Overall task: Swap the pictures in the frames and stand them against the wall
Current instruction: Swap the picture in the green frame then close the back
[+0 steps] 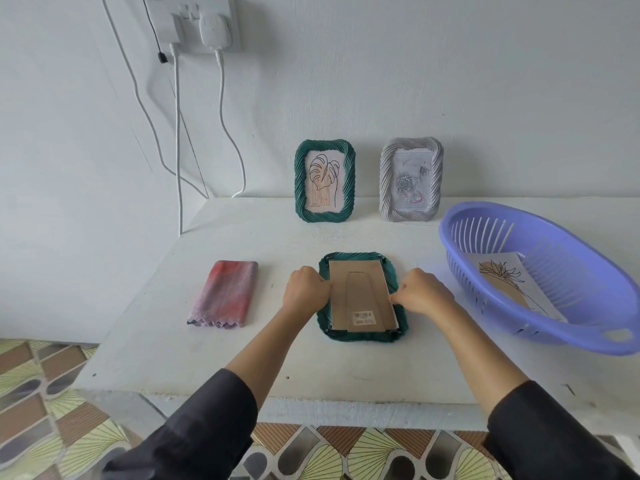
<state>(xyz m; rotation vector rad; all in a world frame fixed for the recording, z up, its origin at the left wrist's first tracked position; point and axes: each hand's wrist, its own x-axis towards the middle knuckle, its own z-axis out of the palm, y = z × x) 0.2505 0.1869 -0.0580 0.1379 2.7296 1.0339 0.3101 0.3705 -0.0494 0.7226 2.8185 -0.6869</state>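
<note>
- Head view: the face-down frame [360, 336] lies at the middle of the worktop [173, 341], cardboard back up.
- Left hand [304, 292] and right hand [422, 294], fingers clenched, grasp its left and right edges.
- Far: green frame [325, 213] and white frame [388, 180] stand against the wall.
- Right: basket [571, 337] holds a picture [509, 282].
- Left: cloth [223, 294].

Both arms reach forward, forearms bare, dark sleeves [207, 420] at the elbows. Left hand [304, 289] and right hand [424, 293] sit level, knuckles up, fingers curled in (fingertips tucked under, can't tell if they pinch anything).
</note>
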